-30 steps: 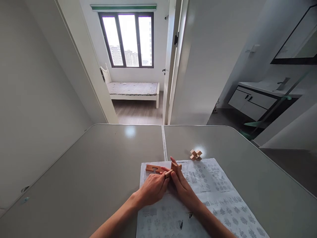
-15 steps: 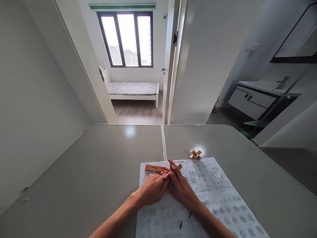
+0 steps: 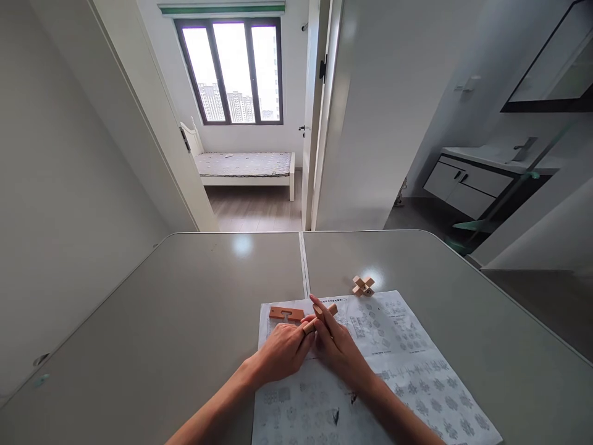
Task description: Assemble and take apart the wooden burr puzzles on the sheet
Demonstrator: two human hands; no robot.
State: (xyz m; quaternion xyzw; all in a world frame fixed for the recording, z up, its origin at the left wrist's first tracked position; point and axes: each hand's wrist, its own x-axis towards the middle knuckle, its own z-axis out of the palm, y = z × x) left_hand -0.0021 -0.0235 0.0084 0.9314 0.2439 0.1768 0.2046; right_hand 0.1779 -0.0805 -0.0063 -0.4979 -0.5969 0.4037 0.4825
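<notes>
left hand (image 3: 285, 350) and right hand (image 3: 340, 347) both clamp wooden pieces (image 3: 310, 326), though the exact grip is partly hidden.

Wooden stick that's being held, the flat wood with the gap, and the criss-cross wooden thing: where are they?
wooden stick (image 3: 309, 326): head view, on its near end.
flat wood (image 3: 275, 313): head view, on its solid left end.
criss-cross wooden thing (image 3: 363, 285): head view, on its middle.

The left hand (image 3: 285, 351) and right hand (image 3: 341, 351) hide much of the wooden pieces (image 3: 333, 309) between them; I can't tell how those join. Print on the paper sheet (image 3: 324, 384) is too small to read, its near edge cut off.
</notes>
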